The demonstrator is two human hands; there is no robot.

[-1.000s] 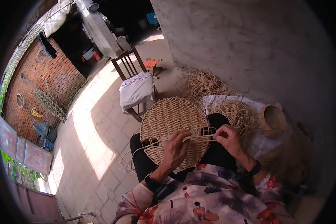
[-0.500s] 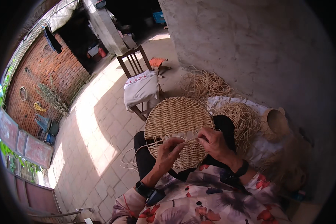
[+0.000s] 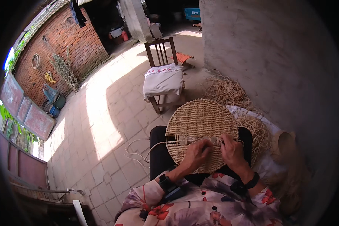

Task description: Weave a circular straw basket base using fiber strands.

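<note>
Both hands [image 3: 214,152] on woven mat [image 3: 201,120]

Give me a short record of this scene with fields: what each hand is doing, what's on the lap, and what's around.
Left hand: left hand pressed on the woven round mat, fingers at the open band of upright strands
Right hand: right hand beside it on the same band, grip on a strand not clear
Lap: mat rests tilted on the knees
Loose strand: loose strand trails off the mat's left edge to the paved floor
Right side: pile of straw cord by the wall
Ahead: wooden chair with a white cloth
</note>
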